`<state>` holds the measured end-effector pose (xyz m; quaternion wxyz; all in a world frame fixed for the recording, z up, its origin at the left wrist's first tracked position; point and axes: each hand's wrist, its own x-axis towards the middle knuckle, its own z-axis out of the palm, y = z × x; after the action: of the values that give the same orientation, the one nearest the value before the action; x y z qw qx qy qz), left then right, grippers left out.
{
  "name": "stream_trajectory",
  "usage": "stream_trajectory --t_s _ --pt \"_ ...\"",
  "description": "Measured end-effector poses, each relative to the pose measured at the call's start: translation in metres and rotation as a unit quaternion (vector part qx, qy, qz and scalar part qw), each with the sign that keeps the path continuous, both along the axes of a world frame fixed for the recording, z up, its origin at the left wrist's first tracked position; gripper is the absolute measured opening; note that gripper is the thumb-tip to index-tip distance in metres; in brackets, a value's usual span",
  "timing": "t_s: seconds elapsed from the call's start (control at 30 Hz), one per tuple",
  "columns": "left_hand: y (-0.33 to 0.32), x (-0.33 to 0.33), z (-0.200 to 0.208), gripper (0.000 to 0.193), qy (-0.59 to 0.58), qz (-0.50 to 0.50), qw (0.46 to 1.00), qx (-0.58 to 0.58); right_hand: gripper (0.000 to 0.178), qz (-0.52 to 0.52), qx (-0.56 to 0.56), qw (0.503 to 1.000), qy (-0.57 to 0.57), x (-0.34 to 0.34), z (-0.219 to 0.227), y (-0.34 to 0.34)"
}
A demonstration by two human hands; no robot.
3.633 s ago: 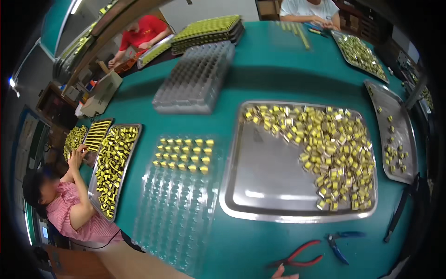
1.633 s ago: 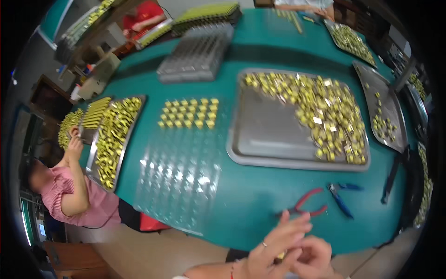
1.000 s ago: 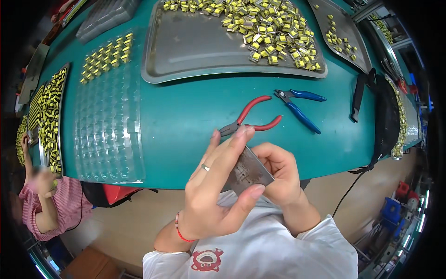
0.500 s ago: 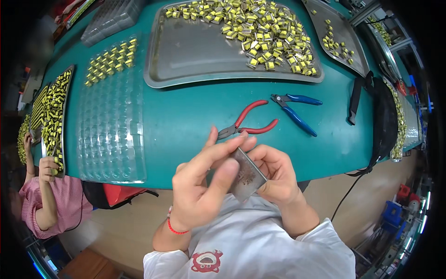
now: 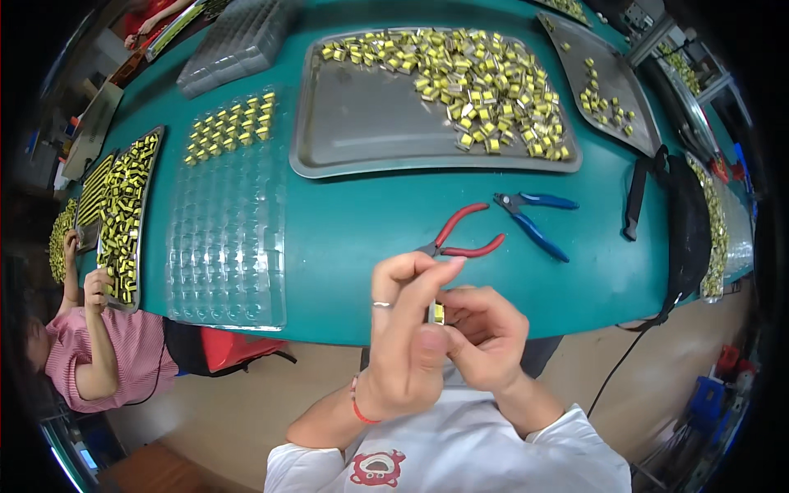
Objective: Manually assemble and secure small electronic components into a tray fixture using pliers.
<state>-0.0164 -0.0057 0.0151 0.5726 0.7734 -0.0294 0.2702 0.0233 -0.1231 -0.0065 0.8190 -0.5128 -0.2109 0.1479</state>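
Note:
Between my left hand [image 5: 408, 345] and my right hand [image 5: 491, 335] a small yellow-and-silver component [image 5: 439, 313] shows. My left fingers and thumb close round it from the left. The fingers of my right hand are curled right beside it; what they pinch is hidden. A thin grey edge shows next to the component, too little to identify. Just beyond my hands lie red-handled pliers [image 5: 462, 243], their jaws partly behind my left fingers. Blue-handled cutters [image 5: 538, 222] rest to the right of them with handles spread.
A metal tray [image 5: 370, 161] piled with yellow components lies ahead. To the left is a clear blister tray [image 5: 223, 246], its far rows filled. Stacked grey trays [image 5: 238, 49], another component tray [image 5: 131, 214] and a co-worker's hand [image 5: 97, 289] are farther left. A black strap [image 5: 634, 201] lies right.
The flat grey metal plate held between both hands no longer shows its face. A yellow component now appears between my fingers. The view has shifted, so the table sits lower and farther right.

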Motion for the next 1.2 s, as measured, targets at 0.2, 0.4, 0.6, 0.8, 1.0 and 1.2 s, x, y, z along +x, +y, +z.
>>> stream_trajectory --t_s 0.2,0.4,0.6,0.8,1.0,1.2 --pt "-0.002 -0.007 -0.012 0.079 0.051 0.003 0.996 -0.068 0.033 -0.04 -0.117 0.983 -0.139 -0.006 0.0 -0.006" --pt "-0.006 -0.005 -0.013 0.068 -0.024 -0.024 0.998 -0.05 0.03 -0.072 -0.121 0.977 -0.16 -0.009 0.004 -0.012" --pt "-0.006 0.0 -0.025 0.068 -0.107 -0.026 0.993 -0.031 0.026 -0.027 -0.151 0.974 -0.168 -0.004 0.015 -0.019" --pt "-0.001 0.001 -0.014 0.085 -0.099 -0.038 0.99 0.094 0.025 0.002 -0.047 0.997 -0.063 -0.004 0.002 -0.024" --pt "0.002 0.007 -0.011 0.093 -0.12 -0.092 0.984 0.096 0.026 -0.001 -0.043 0.999 -0.015 -0.007 0.004 -0.027" --pt "0.003 0.005 -0.017 0.08 -0.085 -0.092 0.99 0.071 0.026 0.014 -0.037 0.997 -0.064 0.002 0.002 -0.028"
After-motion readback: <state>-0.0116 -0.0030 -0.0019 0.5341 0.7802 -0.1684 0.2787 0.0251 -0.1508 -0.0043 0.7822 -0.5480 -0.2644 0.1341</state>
